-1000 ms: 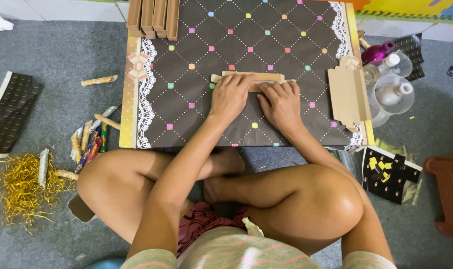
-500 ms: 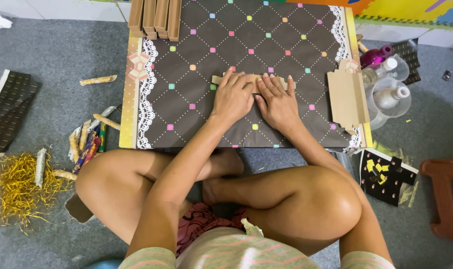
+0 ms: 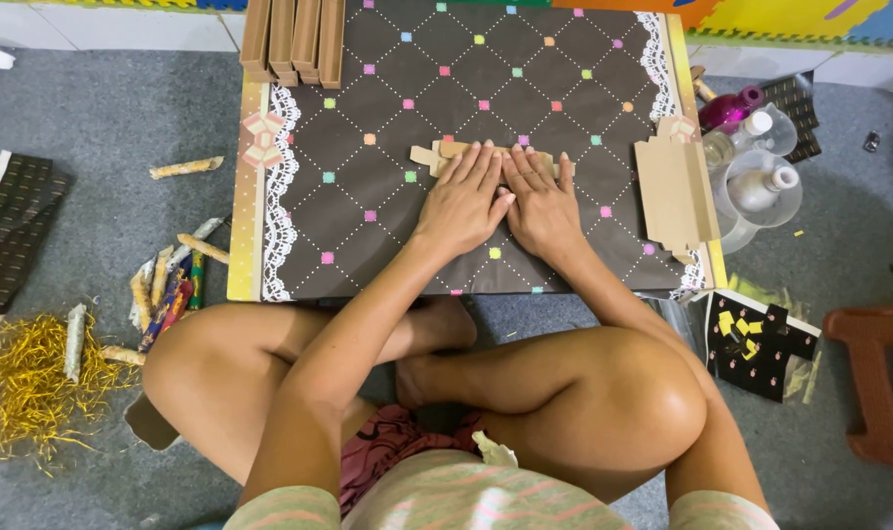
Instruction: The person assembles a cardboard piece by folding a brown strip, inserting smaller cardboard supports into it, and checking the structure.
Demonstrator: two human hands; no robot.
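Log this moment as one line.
left hand: flat on cardboard piece | right hand: flat beside it | surface: patterned board

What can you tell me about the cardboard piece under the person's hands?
The cardboard piece is a flat, tan, folded strip that looks like thin card, lying crosswise on the dark patterned board. Small tabs stick out at its left end. The left hand and the right hand lie flat on it side by side, palms down, fingers spread, and cover most of it, so only the left end, a sliver of the top edge and a bit at the right show.
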